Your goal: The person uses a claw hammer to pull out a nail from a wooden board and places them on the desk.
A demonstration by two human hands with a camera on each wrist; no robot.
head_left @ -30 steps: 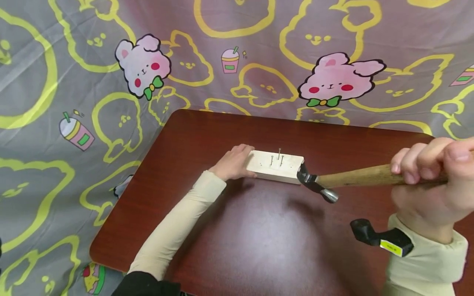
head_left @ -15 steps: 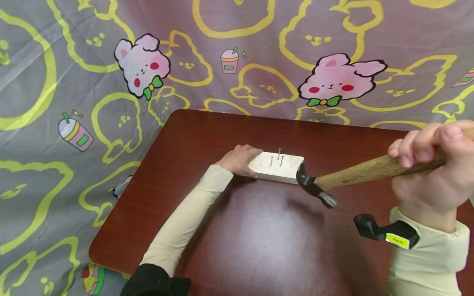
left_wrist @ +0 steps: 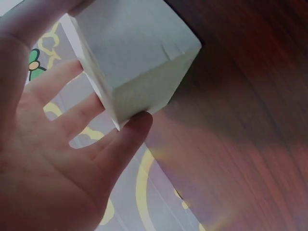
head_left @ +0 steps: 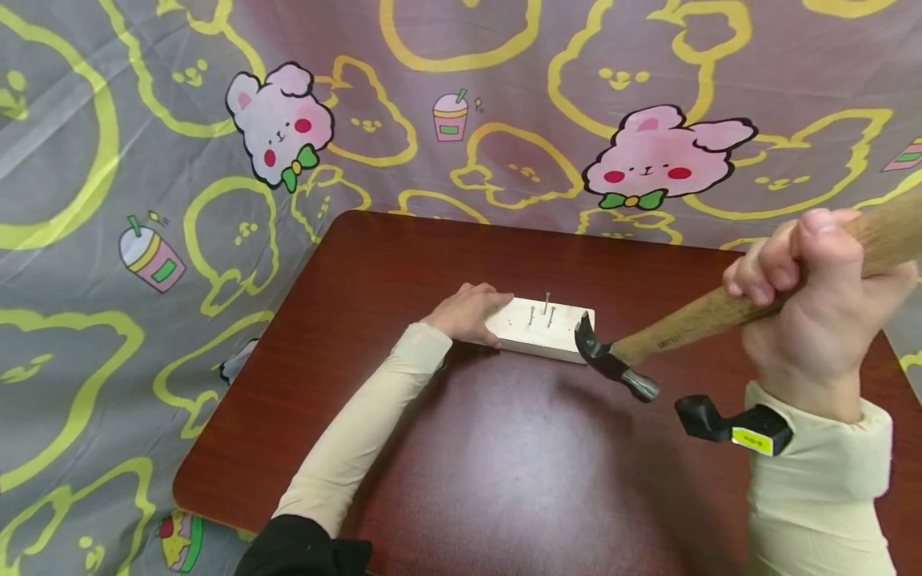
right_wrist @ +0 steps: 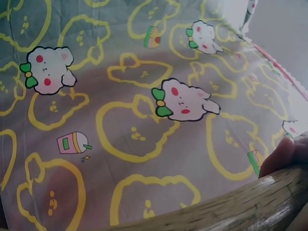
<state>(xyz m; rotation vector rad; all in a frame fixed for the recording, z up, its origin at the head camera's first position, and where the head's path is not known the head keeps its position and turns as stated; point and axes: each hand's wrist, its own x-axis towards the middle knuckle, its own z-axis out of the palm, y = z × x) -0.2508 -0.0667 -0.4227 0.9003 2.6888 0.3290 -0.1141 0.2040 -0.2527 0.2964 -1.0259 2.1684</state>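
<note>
My left hand point(head_left: 464, 314) grips the left end of a pale wooden block point(head_left: 519, 328). Up close in the left wrist view, thumb and fingers curl about the end of the block point(left_wrist: 130, 53). Three thin nails point(head_left: 551, 318) stand upright in its top face. On the right, my right hand point(head_left: 807, 320) holds a claw hammer point(head_left: 677, 334) by its wooden handle. The hammer's dark claw overlaps the block's right end in the head view; whether they touch I cannot tell. Only part of the handle point(right_wrist: 231, 207) shows in the right wrist view.
Beneath the block is a reddish-brown table point(head_left: 432, 448) with rounded corners. A grey curtain point(head_left: 403, 32) with yellow outlines and rabbit faces hangs behind it and on the left. A black device point(head_left: 735, 424) sits on the right wrist.
My right hand has risen and moved left, so the hammer handle slants more steeply while the head stays nearly in place. My left hand has shifted slightly right onto the block.
</note>
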